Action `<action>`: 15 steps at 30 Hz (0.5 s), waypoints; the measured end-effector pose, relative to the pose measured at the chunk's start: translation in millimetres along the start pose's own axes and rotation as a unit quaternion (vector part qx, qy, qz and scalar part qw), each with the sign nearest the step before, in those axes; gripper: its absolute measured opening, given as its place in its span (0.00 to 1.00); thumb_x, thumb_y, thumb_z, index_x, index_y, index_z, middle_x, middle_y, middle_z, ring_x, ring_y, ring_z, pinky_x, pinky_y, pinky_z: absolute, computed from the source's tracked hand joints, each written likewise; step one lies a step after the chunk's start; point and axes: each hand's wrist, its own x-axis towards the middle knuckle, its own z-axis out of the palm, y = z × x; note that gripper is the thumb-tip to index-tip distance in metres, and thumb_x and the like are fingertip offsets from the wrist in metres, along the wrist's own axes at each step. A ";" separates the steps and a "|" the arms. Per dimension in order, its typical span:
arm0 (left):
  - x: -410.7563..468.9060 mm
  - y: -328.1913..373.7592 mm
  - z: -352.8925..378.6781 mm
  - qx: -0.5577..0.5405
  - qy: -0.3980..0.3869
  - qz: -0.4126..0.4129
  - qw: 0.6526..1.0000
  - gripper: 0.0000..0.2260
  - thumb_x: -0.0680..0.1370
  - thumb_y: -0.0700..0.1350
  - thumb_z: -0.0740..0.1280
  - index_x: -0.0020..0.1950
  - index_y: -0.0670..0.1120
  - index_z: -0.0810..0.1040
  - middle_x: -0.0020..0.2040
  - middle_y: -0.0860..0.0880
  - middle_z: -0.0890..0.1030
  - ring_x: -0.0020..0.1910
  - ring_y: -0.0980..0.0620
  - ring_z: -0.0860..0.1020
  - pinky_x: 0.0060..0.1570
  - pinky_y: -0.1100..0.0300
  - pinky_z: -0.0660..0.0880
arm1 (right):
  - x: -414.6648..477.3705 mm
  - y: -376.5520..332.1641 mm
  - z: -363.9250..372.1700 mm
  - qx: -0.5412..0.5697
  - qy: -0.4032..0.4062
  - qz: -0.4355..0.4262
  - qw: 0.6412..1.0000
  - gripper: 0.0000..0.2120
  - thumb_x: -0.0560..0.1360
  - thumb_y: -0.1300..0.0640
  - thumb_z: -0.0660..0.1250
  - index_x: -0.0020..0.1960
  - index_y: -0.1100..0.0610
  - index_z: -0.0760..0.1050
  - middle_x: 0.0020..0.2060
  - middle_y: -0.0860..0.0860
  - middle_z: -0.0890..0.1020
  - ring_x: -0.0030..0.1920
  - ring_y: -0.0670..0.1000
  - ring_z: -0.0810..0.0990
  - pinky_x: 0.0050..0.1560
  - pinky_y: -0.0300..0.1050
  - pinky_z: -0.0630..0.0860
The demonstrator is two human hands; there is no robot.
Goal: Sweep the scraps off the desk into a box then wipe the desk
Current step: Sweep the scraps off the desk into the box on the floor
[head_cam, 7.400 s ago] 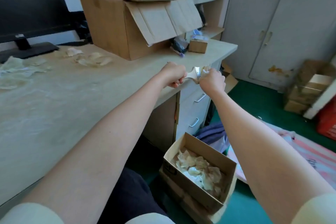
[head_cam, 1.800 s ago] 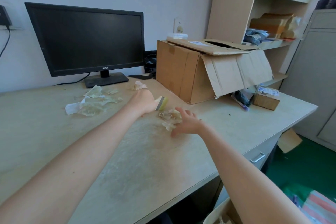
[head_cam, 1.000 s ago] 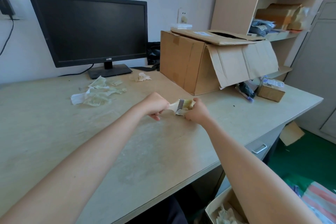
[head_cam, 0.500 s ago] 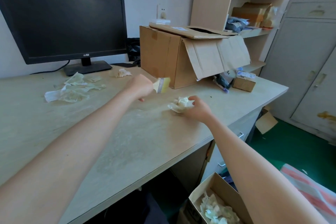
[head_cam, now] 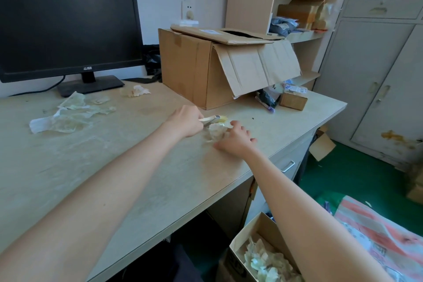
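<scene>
My left hand (head_cam: 186, 121) grips the handle of a small brush (head_cam: 214, 118) with yellowish bristles, low over the beige desk (head_cam: 137, 178). Its bristles touch a pale clump of scraps (head_cam: 215, 133). My right hand (head_cam: 235, 138) lies on the desk beside that clump with fingers spread, cupping its right side. More scraps (head_cam: 66, 114) are spread at the desk's left near the monitor, and one small piece (head_cam: 137, 90) sits further back. An open cardboard box (head_cam: 263, 256) holding scraps stands on the floor below the desk edge.
A black monitor (head_cam: 66, 30) stands at the back left. A large cardboard box (head_cam: 206, 66) with hanging flaps occupies the back middle, a small box (head_cam: 294, 98) and a pen to its right. Shelves, grey cabinets and a green floor lie to the right.
The brush has come down from above the desk onto the scrap clump. My right hand has opened from holding the clump and now lies flat beside it.
</scene>
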 end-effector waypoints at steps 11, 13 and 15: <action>0.0 -16.9 -23.4 -0.191 -0.128 -0.098 0.968 0.13 0.79 0.37 0.58 0.62 0.40 0.76 0.30 0.47 0.69 0.21 0.54 0.64 0.20 0.68 0.70 | 9.4 -12.8 2.3 0.033 -0.010 0.032 0.999 0.32 0.74 0.58 0.62 0.75 0.57 0.53 0.72 0.57 0.64 0.73 0.57 0.60 0.70 0.52 0.56; -3.1 -18.3 -22.1 -0.215 -0.129 -0.107 0.962 0.11 0.79 0.37 0.58 0.59 0.43 0.75 0.30 0.47 0.69 0.17 0.56 0.64 0.18 0.70 0.68 | 8.6 -10.9 0.3 0.053 -0.004 0.034 0.998 0.33 0.74 0.60 0.63 0.75 0.57 0.52 0.71 0.57 0.65 0.72 0.58 0.62 0.70 0.52 0.57; -3.3 -19.6 -19.5 -0.249 -0.126 -0.116 0.953 0.11 0.79 0.36 0.57 0.58 0.43 0.75 0.30 0.47 0.69 0.14 0.58 0.62 0.18 0.70 0.67 | 8.4 -8.3 -1.4 0.078 0.001 0.038 0.996 0.34 0.74 0.61 0.64 0.75 0.57 0.51 0.71 0.57 0.66 0.72 0.59 0.62 0.69 0.52 0.58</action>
